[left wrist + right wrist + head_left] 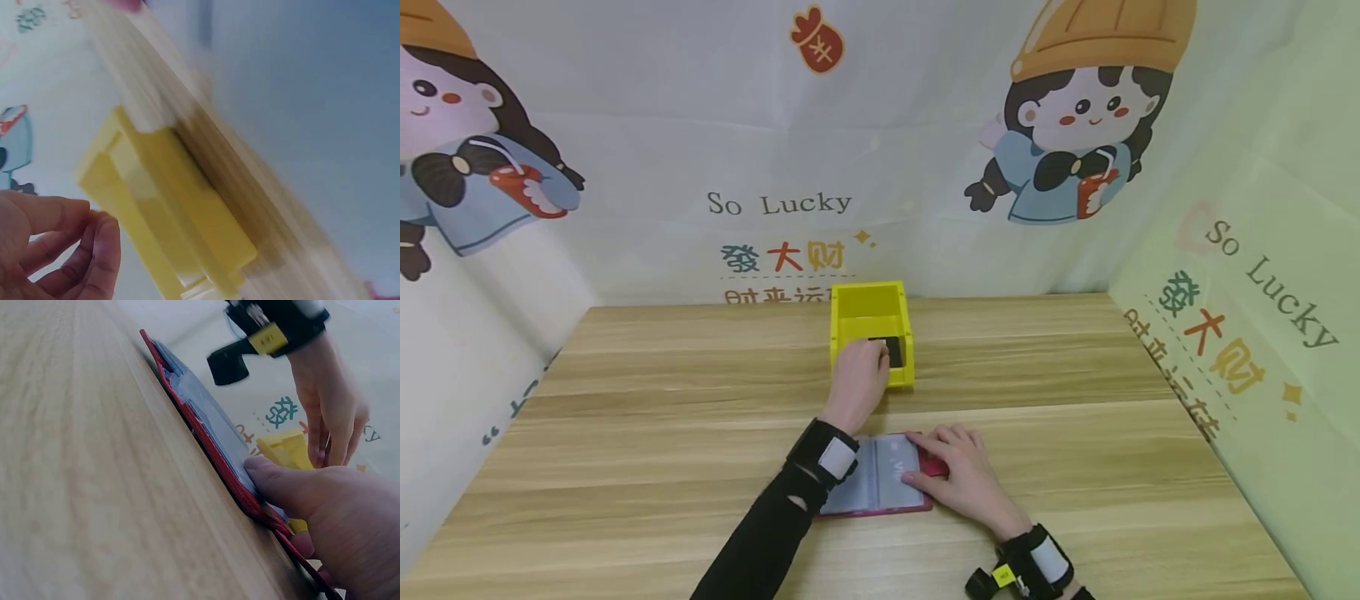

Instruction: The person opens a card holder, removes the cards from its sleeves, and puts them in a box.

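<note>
A red card holder (891,473) with translucent plastic sleeves lies spread open on the table, partly behind my left forearm. My right hand (970,479) grips its right edge; in the right wrist view the thumb (272,475) presses the sleeve side while other fingers sit at the cover's edge. My left hand (857,375) reaches over the near part of a yellow bin (871,298). Beside its fingertips, a black card (893,352) shows inside the bin. In the left wrist view, the left fingers (105,253) are curled, thumb and forefinger tips together, with nothing visible between them.
The wooden table (1045,350) carries the bin, which stands near its back edge. A printed white cloth (910,150) hangs behind the table and along both sides. Each wrist bears a black strap, and a small camera (981,583) sticks out from the right one.
</note>
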A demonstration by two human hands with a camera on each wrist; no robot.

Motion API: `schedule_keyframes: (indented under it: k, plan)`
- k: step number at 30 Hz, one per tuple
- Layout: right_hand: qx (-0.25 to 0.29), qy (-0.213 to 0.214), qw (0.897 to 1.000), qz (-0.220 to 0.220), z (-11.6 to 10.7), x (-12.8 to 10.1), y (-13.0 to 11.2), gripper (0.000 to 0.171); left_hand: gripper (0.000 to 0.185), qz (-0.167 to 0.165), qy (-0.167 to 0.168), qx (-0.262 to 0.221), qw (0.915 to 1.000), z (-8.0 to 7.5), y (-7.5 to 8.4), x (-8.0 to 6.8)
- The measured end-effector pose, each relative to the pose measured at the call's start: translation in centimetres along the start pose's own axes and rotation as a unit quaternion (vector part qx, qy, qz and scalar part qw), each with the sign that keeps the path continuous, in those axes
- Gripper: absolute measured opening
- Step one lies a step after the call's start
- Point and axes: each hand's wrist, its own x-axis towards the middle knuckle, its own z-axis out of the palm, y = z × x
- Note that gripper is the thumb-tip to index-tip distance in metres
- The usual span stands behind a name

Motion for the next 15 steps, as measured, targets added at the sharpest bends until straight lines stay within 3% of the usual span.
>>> schedule_keyframes:
  k: [3, 8, 10, 15]
  plan:
    - [0.003, -0.002, 1.000, 0.005, -0.1, 0.0, -0.1, 0.055, 0.013, -0.015, -0.046, -0.061, 0.9970, -0.9, 0.0, -1.9]
    - [0.004, -0.008, 1.000, 0.014, -0.2, 0.0, -0.2, 0.055, 0.014, -0.067, -0.117, -0.151, 0.9793, -1.9, -1.0, -5.6]
    - [0.002, -0.008, 1.000, 0.015, -0.2, 0.0, -0.3, 0.054, 0.014, -0.077, -0.132, -0.171, 0.9733, -2.2, -1.5, -6.8]
    - [-0.002, -0.011, 1.000, 0.019, -0.1, 0.0, -0.3, 0.055, 0.009, -0.081, -0.145, -0.187, 0.9682, -2.8, -2.6, -8.9]
